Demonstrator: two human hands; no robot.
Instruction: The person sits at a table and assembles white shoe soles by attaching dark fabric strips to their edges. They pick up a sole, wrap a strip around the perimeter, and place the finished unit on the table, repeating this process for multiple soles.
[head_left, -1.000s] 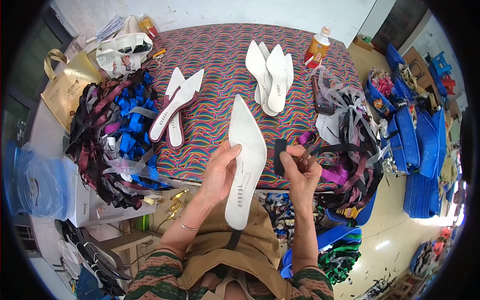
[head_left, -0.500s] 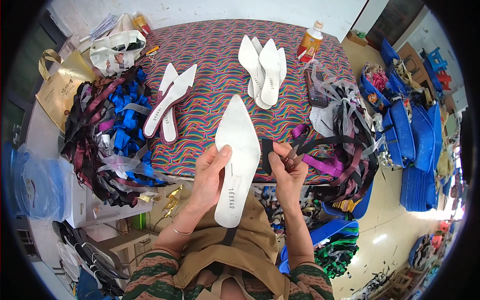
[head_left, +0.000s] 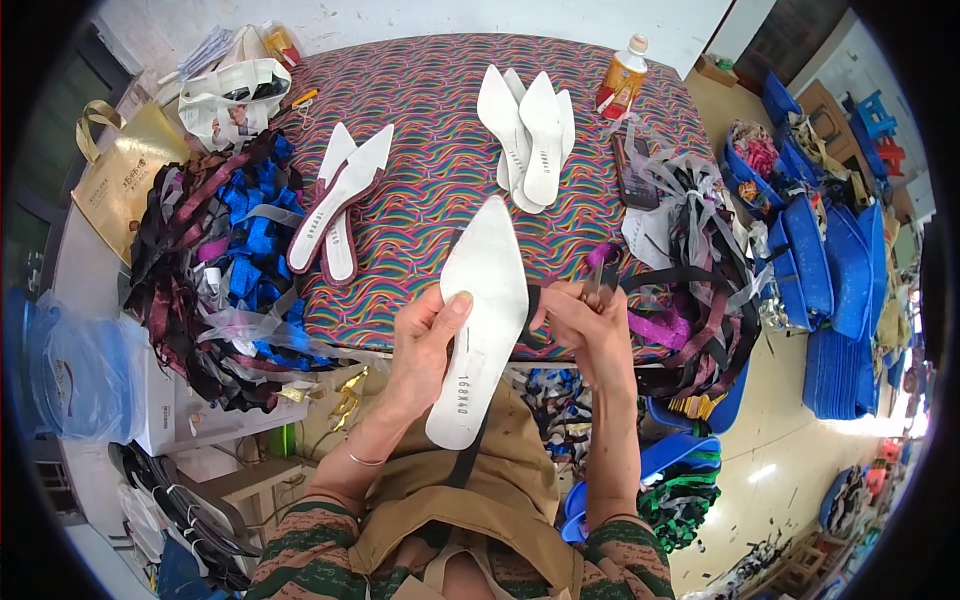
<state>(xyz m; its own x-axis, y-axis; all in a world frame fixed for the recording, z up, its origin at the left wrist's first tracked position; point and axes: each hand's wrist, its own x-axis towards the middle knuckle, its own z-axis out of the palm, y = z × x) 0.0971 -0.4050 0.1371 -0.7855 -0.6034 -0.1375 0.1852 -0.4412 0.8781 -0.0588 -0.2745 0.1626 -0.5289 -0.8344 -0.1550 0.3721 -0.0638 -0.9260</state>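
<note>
My left hand [head_left: 422, 345] grips a white, pointed shoe insole [head_left: 484, 290] by its left edge, thumb on top. The insole is held over the front of the table with its tip pointing away from me. A black fabric strip [head_left: 466, 462] shows from behind it near the heel. Beside the insole's right edge, my right hand [head_left: 592, 325] is closed, its fingers on a black strip part [head_left: 534, 298]. Small metal scissors [head_left: 603, 278] are also tucked in this hand, blades upward; the strip's run behind the insole is hidden.
Edged insoles [head_left: 345, 190] lie left on the patterned tablecloth [head_left: 420, 130]; several white insoles [head_left: 541, 130] lie at the back. Ribbon bundles [head_left: 250, 250] crowd the left edge, more strips [head_left: 705, 290] the right. A phone [head_left: 634, 175] and drink bottle [head_left: 623, 78] are back right.
The insole has shifted slightly right and tilted. My right hand has turned, bringing the scissors upright, and its fingers have moved closer to the insole's edge with the black strip.
</note>
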